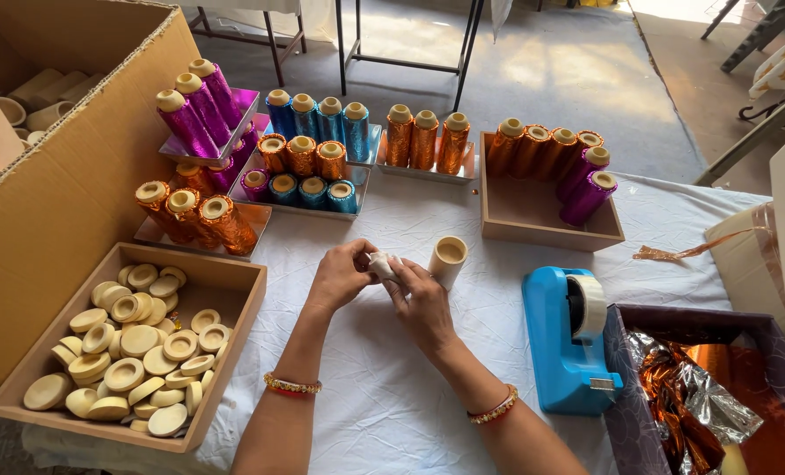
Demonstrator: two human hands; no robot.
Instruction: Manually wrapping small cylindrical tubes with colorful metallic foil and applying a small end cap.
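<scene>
- Both forearms reach in from the near edge of the table (384, 413) and meet at its middle; each wrist wears a beaded bangle.
- The left hand (341, 274) is curled, fingertips pinching a small cream spool (382, 264); the right hand (423, 303) closes on the same spool from the other side, thumb on top.
- Just beside the right hand, touching or nearly so, a plain cream tube (448, 260) stands upright, open end up.
- The table carries a white cloth, lightly creased; beyond its far edge lie grey floor and metal table legs.
- At the near left corner a shallow wooden tray (234, 352) holds smooth cream discs (133, 352), round and dished.
- Along the far edge stand foil-wrapped spools (309, 158) in purple, blue, orange and copper, shiny and crinkled, some on mirror-like trays, some in a wooden box (542, 230).
- At the left edge a large cardboard carton (67, 193) holds bare tubes.
- Toward the right edge sits a blue tape dispenser (568, 343); at the near right corner a purple box (621, 396) holds crumpled copper foil (683, 396).
</scene>
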